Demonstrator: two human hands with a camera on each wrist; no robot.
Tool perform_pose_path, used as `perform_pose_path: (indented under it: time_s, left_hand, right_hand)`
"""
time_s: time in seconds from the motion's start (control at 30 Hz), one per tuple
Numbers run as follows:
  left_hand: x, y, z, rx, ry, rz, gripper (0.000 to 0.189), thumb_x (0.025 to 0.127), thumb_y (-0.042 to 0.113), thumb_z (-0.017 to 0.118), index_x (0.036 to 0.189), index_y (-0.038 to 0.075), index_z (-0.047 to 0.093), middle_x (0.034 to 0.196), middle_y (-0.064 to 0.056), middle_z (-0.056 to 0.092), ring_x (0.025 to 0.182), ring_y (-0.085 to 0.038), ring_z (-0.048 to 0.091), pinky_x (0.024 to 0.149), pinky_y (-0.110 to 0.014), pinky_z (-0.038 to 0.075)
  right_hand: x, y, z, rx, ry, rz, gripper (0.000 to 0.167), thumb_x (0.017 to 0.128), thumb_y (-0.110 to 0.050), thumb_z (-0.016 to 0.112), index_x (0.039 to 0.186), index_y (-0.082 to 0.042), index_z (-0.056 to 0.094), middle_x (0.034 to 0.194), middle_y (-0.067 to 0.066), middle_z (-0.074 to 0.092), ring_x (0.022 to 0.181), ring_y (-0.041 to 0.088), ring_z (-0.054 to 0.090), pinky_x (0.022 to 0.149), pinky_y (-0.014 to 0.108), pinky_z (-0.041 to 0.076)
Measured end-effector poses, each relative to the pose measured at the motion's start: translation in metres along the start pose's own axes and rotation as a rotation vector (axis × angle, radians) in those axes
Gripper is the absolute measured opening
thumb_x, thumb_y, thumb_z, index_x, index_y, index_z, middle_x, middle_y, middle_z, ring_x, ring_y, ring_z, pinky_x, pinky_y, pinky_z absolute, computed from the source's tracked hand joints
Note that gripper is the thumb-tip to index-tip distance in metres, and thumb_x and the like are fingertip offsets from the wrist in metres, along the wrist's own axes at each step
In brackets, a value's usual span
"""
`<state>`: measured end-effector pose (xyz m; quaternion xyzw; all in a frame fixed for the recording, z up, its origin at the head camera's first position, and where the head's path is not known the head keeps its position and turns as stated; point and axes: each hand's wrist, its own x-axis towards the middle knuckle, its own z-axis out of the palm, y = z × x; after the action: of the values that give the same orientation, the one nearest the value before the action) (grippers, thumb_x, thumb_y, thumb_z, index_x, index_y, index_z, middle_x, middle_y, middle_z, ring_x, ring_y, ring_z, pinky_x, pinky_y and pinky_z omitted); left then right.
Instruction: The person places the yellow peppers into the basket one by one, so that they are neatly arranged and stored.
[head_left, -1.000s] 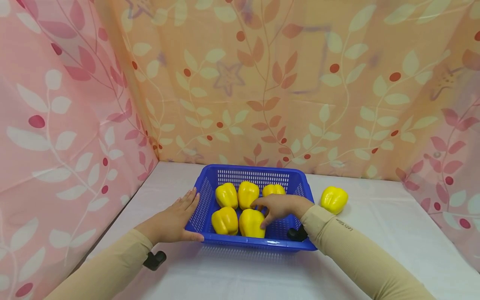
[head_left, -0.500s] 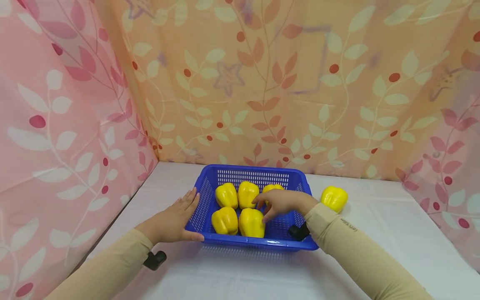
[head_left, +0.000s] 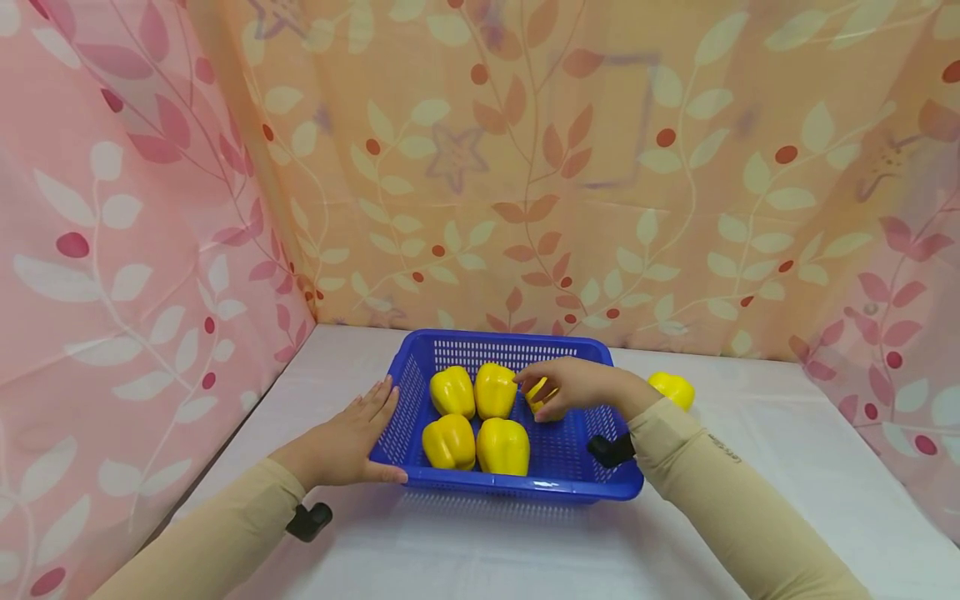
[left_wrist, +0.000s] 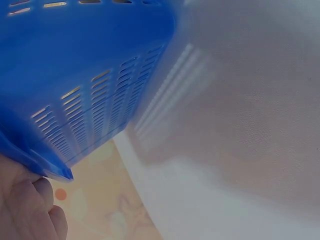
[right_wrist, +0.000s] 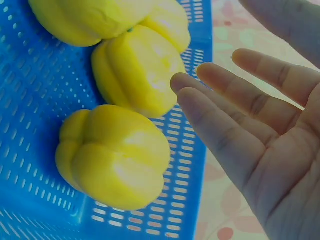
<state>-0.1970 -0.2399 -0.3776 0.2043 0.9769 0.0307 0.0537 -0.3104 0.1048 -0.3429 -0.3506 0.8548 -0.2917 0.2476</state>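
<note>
Several yellow bell peppers lie in a blue perforated plastic basket (head_left: 517, 485) in the head view. My left hand (head_left: 341, 440) rests on the basket's left rim with its fingers straight and its thumb along the front corner. My right hand (head_left: 581, 385) is over the back right pepper (head_left: 537, 390), partly covering it. In the right wrist view, the right hand's fingers (right_wrist: 220, 135) are loosely extended and hold nothing, apart from the nearest pepper (right_wrist: 117, 157). The left wrist view shows the basket's outer wall (left_wrist: 85, 55) above the left hand (left_wrist: 22, 205).
Another yellow bell pepper (head_left: 672, 389) lies on the white table (head_left: 480, 550) to the right of the basket, partly hidden by my right forearm. Floral cloth walls (head_left: 420, 167) stand behind the table and at both sides.
My right hand has left the front middle pepper and moved back and to the right, over the back right pepper. My left hand and the basket have stayed put.
</note>
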Motion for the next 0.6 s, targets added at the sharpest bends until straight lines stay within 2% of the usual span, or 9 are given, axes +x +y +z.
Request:
perform_pose_path:
  time_s: [0.23, 0.4, 0.6]
  left_hand:
    - [0.0, 0.0, 0.0, -0.006, -0.002, 0.0, 0.118, 0.067, 0.08, 0.047, 0.146, 0.002, 0.008, 0.153, -0.015, -0.003, 0.14, -0.03, 0.002, 0.11, -0.049, 0.013]
    - [0.001, 0.0, 0.0, -0.004, 0.001, 0.0, 0.118, 0.066, 0.081, 0.046, 0.146, 0.002, 0.008, 0.153, -0.015, -0.002, 0.14, -0.029, 0.002, 0.11, -0.049, 0.013]
    - [0.0, 0.0, 0.0, -0.007, 0.001, -0.001, 0.118, 0.066, 0.08, 0.046, 0.146, 0.002, 0.008, 0.153, -0.015, -0.002, 0.14, -0.03, 0.002, 0.11, -0.049, 0.013]
  right_hand:
    - [-0.011, -0.001, -0.008, 0.006, 0.041, -0.039, 0.047, 0.081, -0.015, 0.07, 0.124, -0.022, 0.054, 0.121, 0.011, 0.055, 0.107, 0.026, 0.057, 0.08, 0.033, 0.053]
    - [-0.02, 0.004, -0.017, 0.036, 0.079, -0.075, 0.047, 0.082, -0.016, 0.069, 0.126, -0.02, 0.053, 0.123, 0.014, 0.055, 0.109, 0.03, 0.056, 0.083, 0.033, 0.051]
    - [-0.03, 0.012, -0.028, 0.098, 0.115, -0.082, 0.05, 0.082, -0.016, 0.069, 0.128, -0.016, 0.051, 0.126, 0.016, 0.052, 0.112, 0.035, 0.053, 0.083, 0.034, 0.051]
